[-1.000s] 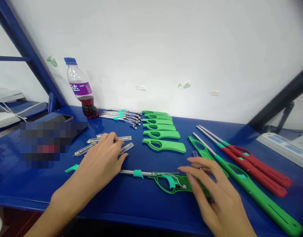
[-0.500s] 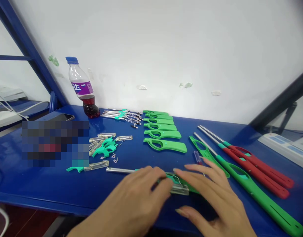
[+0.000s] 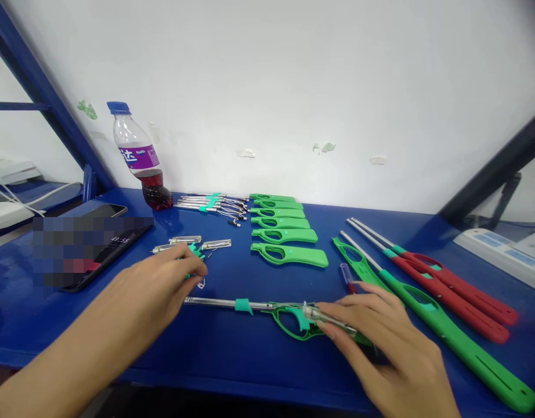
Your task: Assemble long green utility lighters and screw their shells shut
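Note:
My right hand [image 3: 380, 337] pinches a clear lighter tank [image 3: 332, 320] between thumb and fingers, above an open green handle shell [image 3: 289, 330]. A metal rod [image 3: 219, 302] with a teal clip [image 3: 243, 306] runs left from that shell. At the left, my left hand [image 3: 180, 270] has its thumb and fingertips close together over the small parts, near teal triggers [image 3: 198, 251] and small white pieces [image 3: 201, 284]. What its fingertips hold, if anything, is too small to make out. More clear tanks [image 3: 216, 244] lie just beyond it.
Several green half shells [image 3: 293, 256] are stacked in a column at the centre back, beside wired metal rods [image 3: 206, 202]. A bottle [image 3: 141, 162] and a phone [image 3: 115, 249] are left. Finished-looking red lighters [image 3: 459, 296], a green one [image 3: 467, 342] and a screwdriver [image 3: 348, 277] lie right.
My left hand has left the shell and moved left to the small parts. My right hand now holds the clear tank, raised and tilted over the shell.

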The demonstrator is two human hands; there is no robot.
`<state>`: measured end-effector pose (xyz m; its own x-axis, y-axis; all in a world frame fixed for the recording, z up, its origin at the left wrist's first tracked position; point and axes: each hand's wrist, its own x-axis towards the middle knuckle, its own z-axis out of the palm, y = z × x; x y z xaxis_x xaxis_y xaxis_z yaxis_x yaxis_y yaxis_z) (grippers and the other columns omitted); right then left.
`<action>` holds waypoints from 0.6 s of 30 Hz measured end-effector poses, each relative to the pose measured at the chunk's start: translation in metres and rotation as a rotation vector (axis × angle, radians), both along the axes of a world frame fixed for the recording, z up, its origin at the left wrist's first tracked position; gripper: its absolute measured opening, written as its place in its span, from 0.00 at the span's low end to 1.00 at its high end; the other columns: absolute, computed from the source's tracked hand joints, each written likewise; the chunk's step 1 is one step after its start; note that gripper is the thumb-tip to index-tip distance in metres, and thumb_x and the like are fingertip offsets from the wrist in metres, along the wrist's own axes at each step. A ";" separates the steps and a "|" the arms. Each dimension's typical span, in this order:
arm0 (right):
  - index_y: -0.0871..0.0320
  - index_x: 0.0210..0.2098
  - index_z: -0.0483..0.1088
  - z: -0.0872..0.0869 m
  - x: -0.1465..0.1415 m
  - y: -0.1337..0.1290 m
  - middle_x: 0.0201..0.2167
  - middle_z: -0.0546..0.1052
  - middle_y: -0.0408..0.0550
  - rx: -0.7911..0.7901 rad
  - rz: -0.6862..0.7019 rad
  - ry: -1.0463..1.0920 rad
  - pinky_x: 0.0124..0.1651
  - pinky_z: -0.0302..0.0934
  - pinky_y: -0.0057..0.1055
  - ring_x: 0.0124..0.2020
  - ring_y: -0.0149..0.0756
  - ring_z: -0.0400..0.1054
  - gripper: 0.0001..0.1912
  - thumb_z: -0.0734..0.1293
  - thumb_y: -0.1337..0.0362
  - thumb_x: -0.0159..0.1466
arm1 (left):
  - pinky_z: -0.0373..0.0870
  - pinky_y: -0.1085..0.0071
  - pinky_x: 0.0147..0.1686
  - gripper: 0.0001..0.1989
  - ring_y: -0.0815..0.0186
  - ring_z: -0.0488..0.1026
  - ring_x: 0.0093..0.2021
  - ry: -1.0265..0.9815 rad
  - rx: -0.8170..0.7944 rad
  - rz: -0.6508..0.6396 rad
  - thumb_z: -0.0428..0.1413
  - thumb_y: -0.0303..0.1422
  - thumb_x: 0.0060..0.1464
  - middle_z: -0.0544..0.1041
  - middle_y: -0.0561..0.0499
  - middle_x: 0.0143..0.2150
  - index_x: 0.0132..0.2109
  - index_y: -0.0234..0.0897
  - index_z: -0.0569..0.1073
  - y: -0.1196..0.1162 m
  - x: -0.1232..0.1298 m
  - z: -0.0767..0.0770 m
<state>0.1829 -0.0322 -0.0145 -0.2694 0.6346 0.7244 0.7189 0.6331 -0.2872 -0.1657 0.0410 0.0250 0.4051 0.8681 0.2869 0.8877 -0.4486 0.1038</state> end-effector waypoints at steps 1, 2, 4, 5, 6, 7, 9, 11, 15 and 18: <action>0.47 0.52 0.77 0.000 0.000 0.000 0.40 0.87 0.36 0.003 -0.002 -0.004 0.65 0.63 0.44 0.39 0.37 0.80 0.12 0.72 0.69 0.72 | 0.77 0.56 0.43 0.13 0.50 0.84 0.43 0.011 -0.015 0.039 0.51 0.36 0.67 0.83 0.46 0.47 0.43 0.47 0.82 0.003 -0.008 0.001; 0.47 0.52 0.77 0.000 -0.001 0.001 0.40 0.87 0.36 0.008 -0.003 -0.010 0.65 0.63 0.44 0.39 0.36 0.80 0.12 0.72 0.69 0.72 | 0.76 0.55 0.44 0.13 0.49 0.83 0.43 0.023 -0.036 0.068 0.51 0.37 0.66 0.83 0.46 0.47 0.43 0.47 0.82 0.005 -0.013 0.002; 0.48 0.52 0.77 0.001 -0.001 0.001 0.41 0.87 0.36 0.020 -0.002 -0.026 0.66 0.62 0.42 0.39 0.36 0.80 0.12 0.72 0.70 0.72 | 0.75 0.54 0.43 0.13 0.47 0.83 0.45 0.041 -0.081 0.097 0.52 0.38 0.65 0.84 0.46 0.47 0.42 0.48 0.82 0.006 -0.017 0.002; 0.48 0.52 0.77 0.001 -0.001 0.002 0.41 0.87 0.36 0.027 -0.003 -0.034 0.67 0.62 0.42 0.39 0.35 0.80 0.12 0.72 0.70 0.72 | 0.75 0.55 0.43 0.13 0.47 0.83 0.45 0.047 -0.100 0.105 0.52 0.39 0.65 0.84 0.46 0.46 0.42 0.48 0.83 0.007 -0.017 0.001; 0.49 0.52 0.77 0.000 -0.001 0.002 0.41 0.87 0.36 0.031 -0.004 -0.041 0.67 0.61 0.41 0.39 0.35 0.80 0.11 0.72 0.70 0.72 | 0.74 0.55 0.41 0.14 0.47 0.83 0.44 0.050 -0.114 0.110 0.52 0.39 0.65 0.85 0.46 0.46 0.42 0.48 0.83 0.007 -0.015 0.000; 0.49 0.52 0.77 0.000 0.000 0.002 0.41 0.87 0.36 0.032 -0.004 -0.045 0.68 0.61 0.40 0.40 0.35 0.80 0.11 0.72 0.70 0.72 | 0.74 0.55 0.40 0.14 0.47 0.83 0.43 0.051 -0.122 0.116 0.52 0.39 0.65 0.85 0.46 0.46 0.42 0.48 0.83 0.007 -0.013 -0.002; 0.49 0.52 0.77 -0.001 0.001 0.002 0.42 0.87 0.36 0.035 -0.002 -0.049 0.68 0.60 0.40 0.40 0.34 0.80 0.12 0.72 0.70 0.72 | 0.72 0.57 0.36 0.13 0.48 0.82 0.40 0.053 -0.123 0.127 0.53 0.40 0.65 0.85 0.47 0.46 0.41 0.48 0.83 0.008 -0.009 -0.005; 0.49 0.52 0.77 -0.001 0.002 0.002 0.42 0.87 0.36 0.032 -0.001 -0.051 0.68 0.60 0.40 0.40 0.34 0.80 0.12 0.72 0.70 0.72 | 0.71 0.58 0.35 0.11 0.49 0.82 0.39 0.054 -0.128 0.128 0.55 0.38 0.63 0.85 0.48 0.46 0.40 0.49 0.83 0.009 -0.005 -0.006; 0.49 0.53 0.77 -0.001 0.001 0.003 0.43 0.87 0.36 0.022 -0.009 -0.050 0.68 0.61 0.41 0.41 0.35 0.80 0.13 0.72 0.70 0.72 | 0.70 0.60 0.33 0.09 0.48 0.83 0.41 0.046 -0.155 0.128 0.57 0.35 0.60 0.85 0.50 0.43 0.37 0.50 0.82 0.010 -0.002 -0.005; 0.48 0.53 0.76 -0.002 0.000 0.004 0.43 0.87 0.35 0.013 -0.003 -0.058 0.68 0.60 0.41 0.41 0.35 0.80 0.13 0.72 0.70 0.72 | 0.68 0.60 0.33 0.09 0.48 0.83 0.41 0.038 -0.160 0.127 0.56 0.34 0.60 0.85 0.50 0.41 0.35 0.49 0.81 0.011 -0.001 -0.005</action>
